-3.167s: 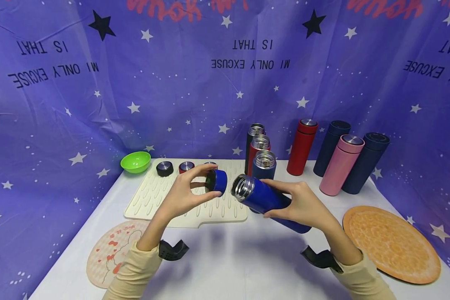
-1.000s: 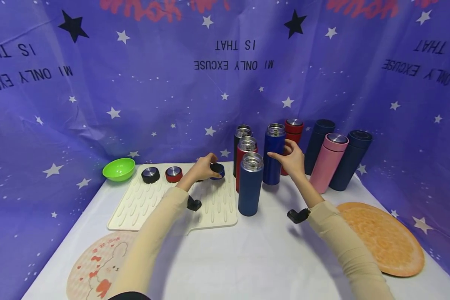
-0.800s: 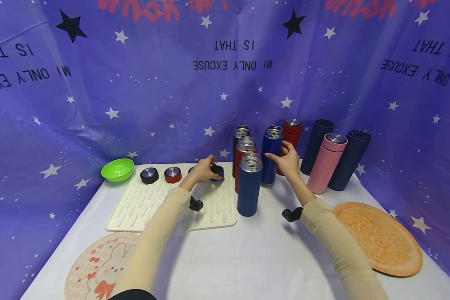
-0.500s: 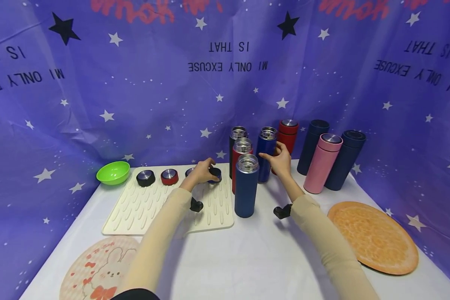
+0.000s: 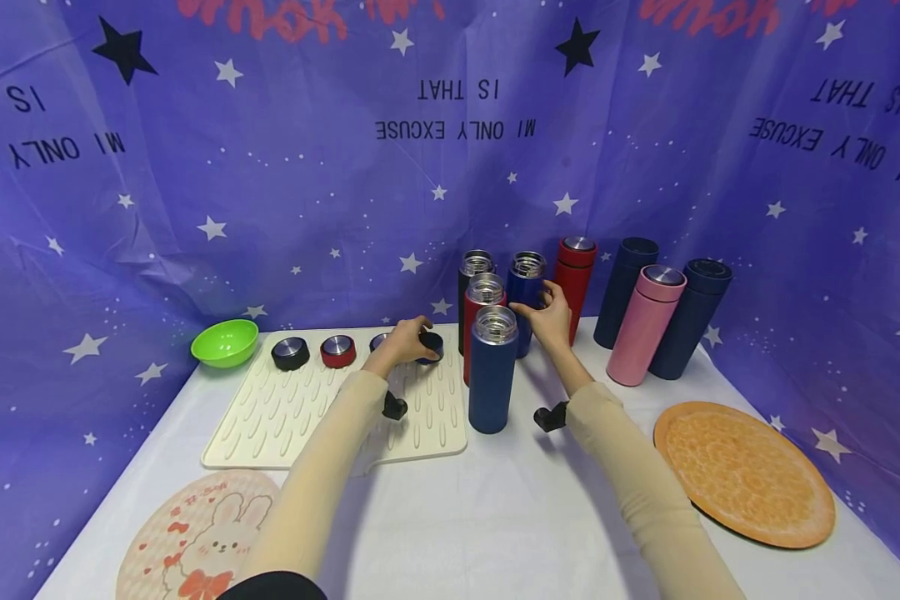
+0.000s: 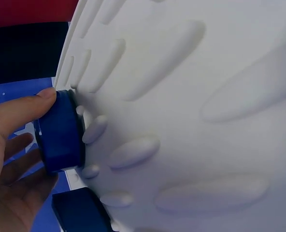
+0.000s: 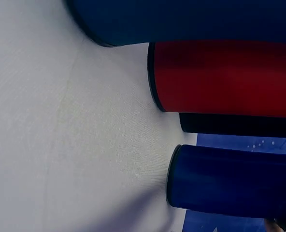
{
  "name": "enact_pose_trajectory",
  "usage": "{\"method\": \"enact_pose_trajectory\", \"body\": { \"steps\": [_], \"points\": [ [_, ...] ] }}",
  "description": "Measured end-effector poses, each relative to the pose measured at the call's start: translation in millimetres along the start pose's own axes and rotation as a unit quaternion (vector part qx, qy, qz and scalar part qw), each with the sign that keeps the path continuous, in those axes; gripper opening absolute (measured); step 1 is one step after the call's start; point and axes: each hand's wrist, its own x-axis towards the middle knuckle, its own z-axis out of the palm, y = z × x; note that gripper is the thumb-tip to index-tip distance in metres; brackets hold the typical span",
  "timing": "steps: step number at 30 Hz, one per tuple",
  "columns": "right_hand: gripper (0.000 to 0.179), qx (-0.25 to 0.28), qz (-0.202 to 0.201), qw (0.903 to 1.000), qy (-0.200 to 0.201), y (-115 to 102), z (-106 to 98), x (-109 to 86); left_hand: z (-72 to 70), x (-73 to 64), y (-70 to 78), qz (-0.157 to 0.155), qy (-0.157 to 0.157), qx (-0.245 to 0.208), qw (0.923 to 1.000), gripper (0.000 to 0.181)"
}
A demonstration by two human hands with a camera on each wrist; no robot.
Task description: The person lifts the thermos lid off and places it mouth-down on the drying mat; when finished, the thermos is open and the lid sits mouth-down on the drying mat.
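In the head view my left hand (image 5: 403, 340) pinches a blue thermos lid (image 5: 433, 343) at the right end of the lid row on the ribbed white mat (image 5: 270, 417). Up close in the left wrist view, that lid (image 6: 63, 130) sits right at the mat between thumb and fingers, with a darker blue lid (image 6: 82, 210) beside it. My right hand (image 5: 551, 321) grips an uncapped blue thermos (image 5: 527, 287) upright on the table. In front of it stand an uncapped navy thermos (image 5: 492, 375) and an uncapped red one (image 5: 480, 321); a black one (image 5: 474, 271) is to its left.
Black (image 5: 291, 354) and red (image 5: 338, 352) lids lie on the mat. A green bowl (image 5: 225, 343) is at back left. Capped red (image 5: 574, 287), pink (image 5: 642, 333) and navy (image 5: 693, 325) thermoses stand at right. Round bunny (image 5: 195, 533) and orange (image 5: 746, 475) placemats lie nearer.
The lid and blue thermos, earlier held apart in the air, went to the mat and the table. Recently my right hand slid the thermos left, toward the black and red ones; my left stayed put.
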Motion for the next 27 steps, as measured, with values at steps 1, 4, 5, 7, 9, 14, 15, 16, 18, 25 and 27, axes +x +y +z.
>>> {"method": "enact_pose_trajectory", "body": {
  "steps": [1,4,5,7,9,14,15,16,18,25,27],
  "points": [
    [0.079,0.0,-0.001,1.0,-0.002,0,1,-0.1,0.2,0.4,-0.3,-0.001,-0.003,0.005,1.0,0.067],
    [0.078,-0.011,-0.001,0.9999,-0.008,0,3,0.0,0.9,1.5,-0.6,0.001,-0.01,0.015,0.9998,0.066],
    [0.078,-0.017,0.0,0.9998,-0.011,0,3,0.0,1.0,1.6,-0.4,0.002,-0.011,0.018,0.9998,0.066],
    [0.079,-0.025,0.0,0.9995,-0.018,1,3,0.1,0.9,1.4,0.1,0.004,-0.013,0.024,0.9996,0.065],
    [0.079,-0.029,-0.001,0.9993,-0.023,0,3,-0.2,0.3,0.8,0.9,0.004,-0.015,0.029,0.9995,0.066],
    [0.078,-0.046,-0.016,0.9984,-0.028,-4,0,-4.9,-3.6,-5.4,1.1,0.009,-0.014,0.027,0.9995,0.07],
    [0.077,-0.049,-0.02,0.9982,-0.027,-6,-1,-6.4,-4.7,-7.5,0.5,0.013,-0.011,0.024,0.9996,0.07],
    [0.077,-0.048,-0.026,0.9981,-0.027,-8,-2,-8.4,-6.1,-10.2,-0.1,0.017,-0.006,0.02,0.9996,0.069],
    [0.074,-0.041,-0.036,0.9982,-0.024,-10,-6,-12.3,-9.0,-16.5,-1.6,0.028,0.006,0.012,0.9995,0.068],
    [0.072,-0.032,-0.063,0.997,-0.031,-14,-22,-23.9,-16.3,-50.7,-3.0,0.088,0.046,-0.004,0.9951,0.065],
    [0.072,-0.026,-0.065,0.997,-0.034,-14,-27,-26.7,-18.0,-63.9,-0.3,0.1,0.047,-0.006,0.9939,0.066]
  ]
}}
